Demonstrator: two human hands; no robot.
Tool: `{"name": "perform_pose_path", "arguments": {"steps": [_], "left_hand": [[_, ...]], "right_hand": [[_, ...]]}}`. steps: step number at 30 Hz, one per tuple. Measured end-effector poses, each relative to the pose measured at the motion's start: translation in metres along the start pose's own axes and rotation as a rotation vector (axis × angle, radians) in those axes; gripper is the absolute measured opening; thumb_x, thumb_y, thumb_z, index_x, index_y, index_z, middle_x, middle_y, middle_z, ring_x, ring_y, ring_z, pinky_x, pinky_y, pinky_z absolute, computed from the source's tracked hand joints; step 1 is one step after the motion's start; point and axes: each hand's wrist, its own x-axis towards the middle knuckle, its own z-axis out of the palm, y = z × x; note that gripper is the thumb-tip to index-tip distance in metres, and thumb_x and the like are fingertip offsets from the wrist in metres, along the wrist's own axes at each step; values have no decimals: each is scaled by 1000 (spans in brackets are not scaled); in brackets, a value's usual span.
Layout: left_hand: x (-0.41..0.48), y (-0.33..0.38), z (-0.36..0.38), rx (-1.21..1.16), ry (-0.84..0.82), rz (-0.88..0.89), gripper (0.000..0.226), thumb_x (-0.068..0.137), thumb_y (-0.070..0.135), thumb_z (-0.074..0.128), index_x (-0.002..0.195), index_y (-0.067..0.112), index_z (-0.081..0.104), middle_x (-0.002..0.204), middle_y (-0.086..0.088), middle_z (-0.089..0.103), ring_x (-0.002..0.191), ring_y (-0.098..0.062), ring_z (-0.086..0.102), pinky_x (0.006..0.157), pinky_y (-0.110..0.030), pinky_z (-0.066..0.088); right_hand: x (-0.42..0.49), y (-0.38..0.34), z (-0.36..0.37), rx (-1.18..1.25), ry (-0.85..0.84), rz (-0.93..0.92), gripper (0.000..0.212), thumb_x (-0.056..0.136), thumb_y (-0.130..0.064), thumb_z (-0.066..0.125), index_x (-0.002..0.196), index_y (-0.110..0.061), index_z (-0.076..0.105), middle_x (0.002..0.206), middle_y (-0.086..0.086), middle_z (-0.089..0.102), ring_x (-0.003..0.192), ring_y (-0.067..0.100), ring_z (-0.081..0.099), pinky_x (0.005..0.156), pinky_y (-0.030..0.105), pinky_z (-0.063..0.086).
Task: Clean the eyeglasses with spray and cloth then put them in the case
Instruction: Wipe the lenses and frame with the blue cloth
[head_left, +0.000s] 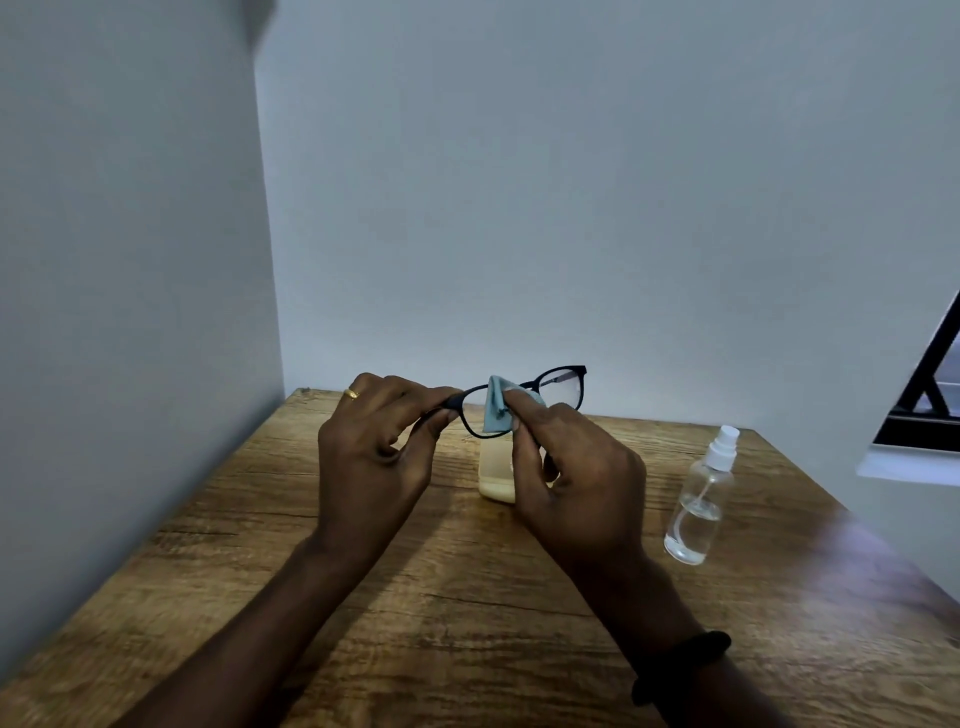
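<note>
In the head view, the left hand (379, 452) pinched the eyeglasses (566, 389) by the frame's outer corner and held them above the wooden table (467, 597). The right hand (576, 478) pinched the blue cloth (497, 408) around the lens nearer the left hand. The beige case (496, 475) lay beneath them, partly hidden, so I could not tell whether it was open. The spray bottle (698, 504) stood upright, well off to the right. To wipe well, the holding fingers probably belonged on the frame only, with light circular strokes before the other lens.
</note>
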Motion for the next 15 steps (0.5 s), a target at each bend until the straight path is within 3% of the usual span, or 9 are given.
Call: {"name": "perform_pose_path", "arguments": {"steps": [3,7,15], "left_hand": [[0,1,0,8,-5,25,11,90,16,75,99,17,81,85,5,74,79,-15,60,75,-19,42],[-2,-1,0,14,0,30,13,88,11,74,99,14,81,86,4,73,81,-13,59,76,-16,41],[1,-3,-3,-4,16,-21,17,87,8,79,103,16,80,89,8,72,84,-14,62,76,-17,42]], "right_hand": [[-1,-2,1,48,-43,-39,36,91,-10,60,126,-14,70,79,-3,67,62,10,58,52,28,49],[-2,-8,3,67,-127,-76,40,91,-13,55,128,-18,69,79,-4,64,62,7,52,53,20,40],[-2,-9,0,93,-85,-49,27,88,-14,54,101,-15,78,81,-2,71,61,12,62,48,29,49]]}}
